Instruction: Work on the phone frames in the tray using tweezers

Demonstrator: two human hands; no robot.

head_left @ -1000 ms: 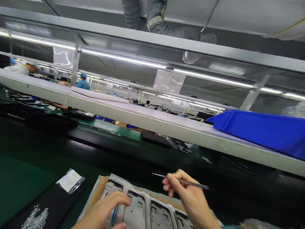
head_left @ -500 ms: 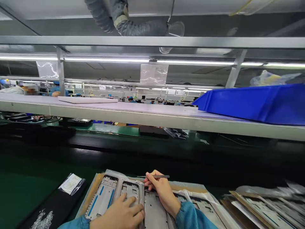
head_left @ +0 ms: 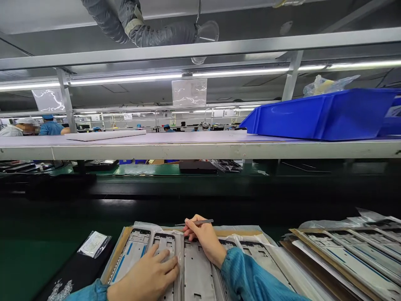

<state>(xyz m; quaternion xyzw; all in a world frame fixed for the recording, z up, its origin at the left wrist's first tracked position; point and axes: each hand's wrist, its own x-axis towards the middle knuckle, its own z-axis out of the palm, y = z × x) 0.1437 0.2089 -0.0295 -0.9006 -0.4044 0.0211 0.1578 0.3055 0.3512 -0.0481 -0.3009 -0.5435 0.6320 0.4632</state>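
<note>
My left hand [head_left: 145, 271] lies with its fingers spread over a phone frame [head_left: 164, 241] in the second slot from the left. Dark, slim tweezers [head_left: 206, 221] are held in my right hand [head_left: 206, 242], with their thin tip pointing left. That hand rests above the top end of a grey phone frame [head_left: 198, 274], partly covering it. The leftmost phone frame [head_left: 128, 253] carries blue strips. More frames lie to the right, one partly under my right sleeve. All sit side by side in a tray with a cardboard edge [head_left: 125, 236] and whitish lining.
At the right stands a stack of similar phone frames [head_left: 360, 255]. On the left are a black pad [head_left: 84, 274], a labelled plastic bag [head_left: 94, 243] and a heap of small clear pieces [head_left: 60, 290]. A shelf [head_left: 194, 150] with a blue bin [head_left: 313, 117] crosses ahead.
My view has shifted right and tilted slightly. Both hands keep nearly the same places over the frames, the tweezers still in my right hand.
</note>
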